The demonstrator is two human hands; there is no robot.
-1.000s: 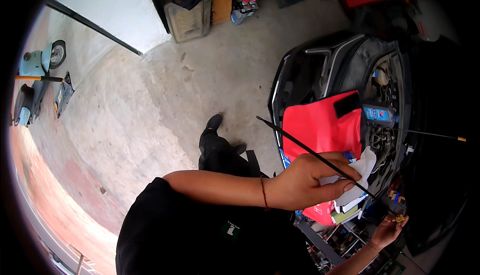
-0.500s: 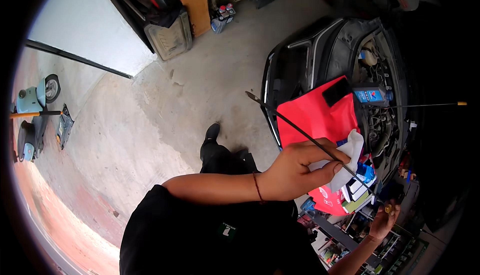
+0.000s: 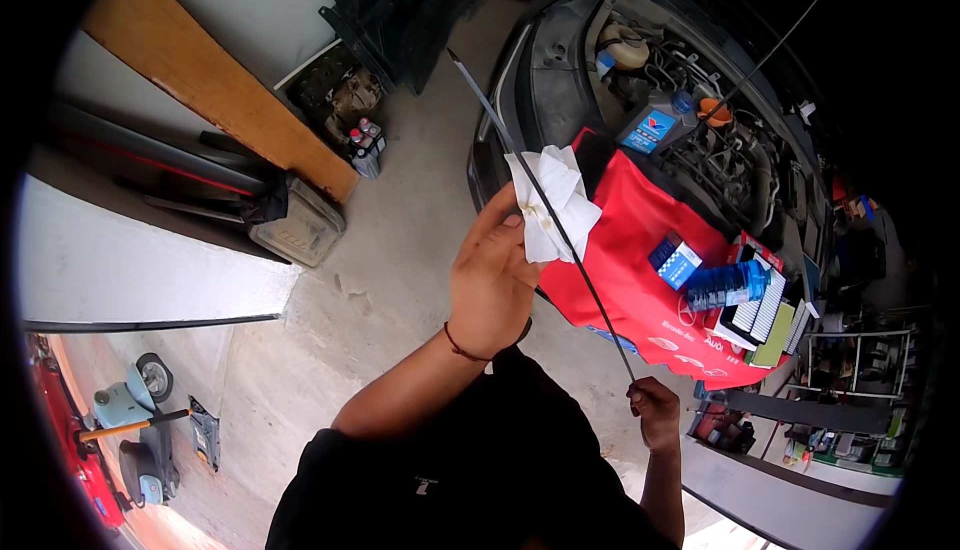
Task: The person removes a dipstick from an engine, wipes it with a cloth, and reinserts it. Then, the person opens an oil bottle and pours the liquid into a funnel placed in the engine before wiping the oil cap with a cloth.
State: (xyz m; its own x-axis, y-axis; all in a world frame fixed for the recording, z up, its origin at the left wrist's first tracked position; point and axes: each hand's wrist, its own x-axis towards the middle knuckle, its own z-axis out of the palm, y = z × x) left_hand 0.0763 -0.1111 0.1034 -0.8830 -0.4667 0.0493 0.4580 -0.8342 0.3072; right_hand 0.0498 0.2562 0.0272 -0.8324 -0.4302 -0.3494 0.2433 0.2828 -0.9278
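Observation:
My left hand (image 3: 492, 285) is closed on a crumpled white paper towel (image 3: 560, 212), raised in front of the car's front. A long, thin, dark dipstick (image 3: 590, 285) runs slantwise across the towel, its flat tip pointing to the upper left. Lower right, my right hand (image 3: 656, 412) is shut around the dipstick's other end, whose handle is hidden in the fingers. Whether the left fingers press on the dipstick through the towel cannot be made out. Beyond the hands, a red fender cover (image 3: 640, 240) hangs over the edge of the open engine bay (image 3: 720, 145).
On the cover lie a blue bottle (image 3: 728, 285), a small blue-and-white box (image 3: 674, 260) and pleated air filters (image 3: 755, 320). An oil jug (image 3: 652, 128) and an orange funnel (image 3: 714, 112) sit at the engine. A hood prop rod (image 3: 785, 38) rises there. Bottles (image 3: 367, 150) stand on the floor.
My view has turned toward the car. The towel has moved up the dipstick toward its tip, and my right hand, holding the other end, now appears nearer my body.

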